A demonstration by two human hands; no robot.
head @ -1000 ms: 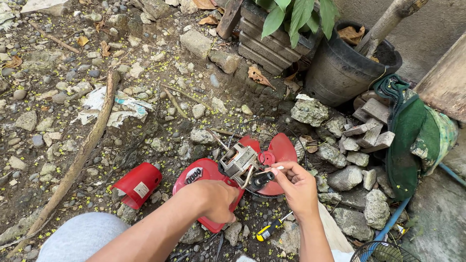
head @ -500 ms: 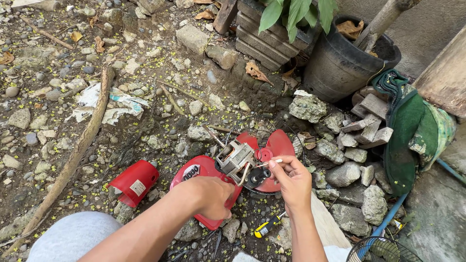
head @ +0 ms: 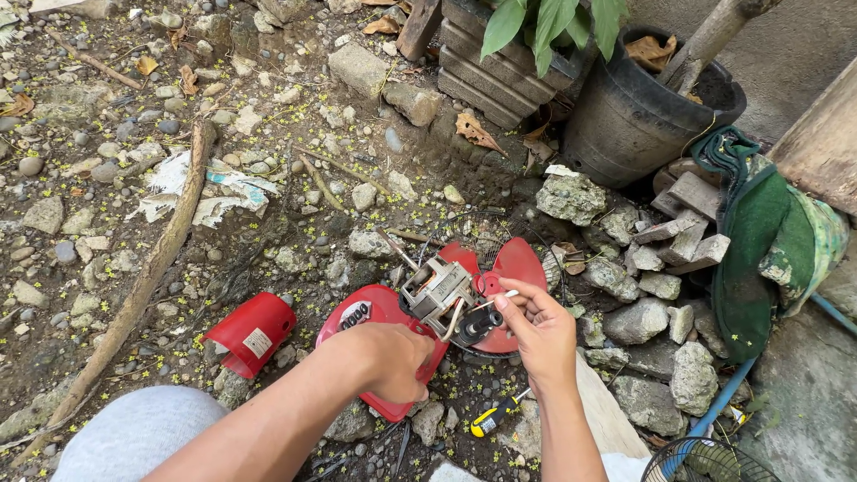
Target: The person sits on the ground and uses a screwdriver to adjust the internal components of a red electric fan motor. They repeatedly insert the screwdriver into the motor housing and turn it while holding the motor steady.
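Observation:
A dismantled red electric fan (head: 375, 308) lies on stony ground, its bare metal motor (head: 439, 293) exposed and red blades (head: 518, 261) behind it. My left hand (head: 386, 359) grips the red fan housing from the near side. My right hand (head: 536, 328) pinches thin white wires (head: 500, 298) coming off the motor, fingers closed on them just right of the motor. A detached red motor cover (head: 250, 332) lies on the dirt to the left.
A yellow-and-black screwdriver (head: 496, 416) lies below my right hand. Broken concrete lumps (head: 636, 277) pile up on the right, beside a black plant pot (head: 636, 116) and green cloth (head: 748, 241). A long stick (head: 143, 286) crosses the left ground. A fan grille (head: 705, 461) sits bottom right.
My right hand has shifted slightly right and lower with the wires. The left hand stays on the housing. The view has moved a little.

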